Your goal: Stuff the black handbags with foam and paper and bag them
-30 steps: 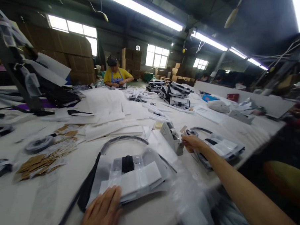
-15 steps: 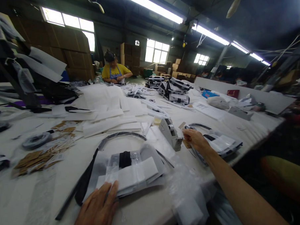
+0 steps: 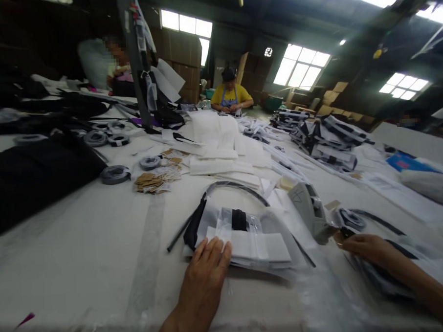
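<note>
My left hand [image 3: 207, 269] lies flat, fingers stretched out, on the near edge of a folded bundle. The bundle has white strips [image 3: 274, 247], a black strap [image 3: 239, 219] under clear plastic, and a dark curved handle [image 3: 240, 184] arching behind. My right hand [image 3: 368, 247] is closed in a pinch beside the grey tape dispenser [image 3: 307, 211]; what sits between its fingertips is blurred. A small brown piece [image 3: 338, 237] shows at those fingertips. Under and beyond that hand lies a second bundle with a dark handle [image 3: 380, 219].
Brown tags [image 3: 149, 183] and grey rolled straps [image 3: 115, 174] lie at left, near a black fabric piece [image 3: 34, 179]. White sheets [image 3: 214, 132] and stacked bundles [image 3: 334, 136] stand farther back. A co-worker in yellow [image 3: 231, 94] sits across the table.
The view has swung left, so the table's left side and a second person now show. My left hand stays on the bundle; my right hand stays by the tape dispenser.
</note>
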The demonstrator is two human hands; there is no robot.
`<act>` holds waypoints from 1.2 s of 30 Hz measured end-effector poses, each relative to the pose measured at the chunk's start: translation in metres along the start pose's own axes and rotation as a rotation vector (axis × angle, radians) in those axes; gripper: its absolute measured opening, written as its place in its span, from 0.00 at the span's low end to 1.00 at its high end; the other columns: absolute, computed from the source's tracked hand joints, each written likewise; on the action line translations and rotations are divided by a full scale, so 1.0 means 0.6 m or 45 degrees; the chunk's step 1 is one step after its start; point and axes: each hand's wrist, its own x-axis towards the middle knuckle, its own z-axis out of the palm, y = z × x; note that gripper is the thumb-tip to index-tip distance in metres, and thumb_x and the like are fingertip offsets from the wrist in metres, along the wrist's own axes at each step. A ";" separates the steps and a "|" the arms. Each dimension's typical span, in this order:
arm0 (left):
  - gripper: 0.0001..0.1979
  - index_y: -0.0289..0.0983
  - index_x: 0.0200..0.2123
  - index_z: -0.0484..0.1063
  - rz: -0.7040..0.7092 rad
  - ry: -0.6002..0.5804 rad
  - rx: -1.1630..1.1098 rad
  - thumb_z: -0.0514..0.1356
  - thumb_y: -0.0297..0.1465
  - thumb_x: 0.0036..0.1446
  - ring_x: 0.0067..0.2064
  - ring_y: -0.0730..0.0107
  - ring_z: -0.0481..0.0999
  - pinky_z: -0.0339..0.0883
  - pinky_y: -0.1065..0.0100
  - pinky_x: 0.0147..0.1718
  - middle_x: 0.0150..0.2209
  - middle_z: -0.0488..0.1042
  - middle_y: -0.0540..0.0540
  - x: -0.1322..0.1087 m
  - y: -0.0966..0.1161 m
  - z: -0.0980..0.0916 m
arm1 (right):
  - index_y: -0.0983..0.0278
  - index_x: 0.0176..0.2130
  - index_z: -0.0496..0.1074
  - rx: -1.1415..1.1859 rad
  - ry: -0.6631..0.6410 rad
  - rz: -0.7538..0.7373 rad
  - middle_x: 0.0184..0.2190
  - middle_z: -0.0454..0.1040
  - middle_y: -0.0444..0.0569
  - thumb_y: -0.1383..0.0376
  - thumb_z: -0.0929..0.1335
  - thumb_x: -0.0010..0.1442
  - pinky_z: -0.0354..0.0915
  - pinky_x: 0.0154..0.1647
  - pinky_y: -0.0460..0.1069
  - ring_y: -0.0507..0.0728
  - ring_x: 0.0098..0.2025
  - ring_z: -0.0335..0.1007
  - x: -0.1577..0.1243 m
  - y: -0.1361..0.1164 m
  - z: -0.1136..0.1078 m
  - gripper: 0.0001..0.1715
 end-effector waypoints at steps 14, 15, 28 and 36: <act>0.21 0.37 0.57 0.69 -0.079 0.048 -0.123 0.44 0.25 0.67 0.58 0.63 0.69 0.52 0.59 0.64 0.53 0.75 0.46 -0.010 0.003 0.015 | 0.61 0.29 0.80 -1.423 -1.058 -1.288 0.24 0.78 0.46 0.63 0.78 0.46 0.57 0.26 0.46 0.55 0.27 0.73 -0.050 -0.452 0.383 0.07; 0.21 0.37 0.57 0.69 -0.080 0.052 -0.132 0.43 0.25 0.67 0.58 0.63 0.69 0.52 0.60 0.64 0.53 0.75 0.46 -0.011 0.003 0.016 | 0.61 0.30 0.81 -1.564 -1.096 -1.324 0.25 0.79 0.48 0.60 0.78 0.46 0.59 0.28 0.47 0.56 0.30 0.75 -0.045 -0.453 0.403 0.10; 0.22 0.37 0.56 0.69 -0.068 0.071 -0.143 0.42 0.24 0.67 0.57 0.61 0.70 0.55 0.59 0.62 0.52 0.75 0.45 -0.008 0.000 0.017 | 0.64 0.54 0.71 -1.133 -0.365 -1.287 0.49 0.76 0.56 0.50 0.71 0.61 0.61 0.51 0.55 0.64 0.51 0.71 -0.007 -0.399 0.355 0.29; 0.21 0.35 0.57 0.67 0.001 -0.066 -0.075 0.51 0.22 0.62 0.56 0.57 0.72 0.62 0.55 0.58 0.53 0.75 0.42 -0.007 -0.002 0.006 | 0.71 0.64 0.61 -0.730 -0.421 -0.831 0.62 0.64 0.63 0.49 0.62 0.68 0.56 0.64 0.57 0.65 0.64 0.60 -0.005 -0.291 0.367 0.36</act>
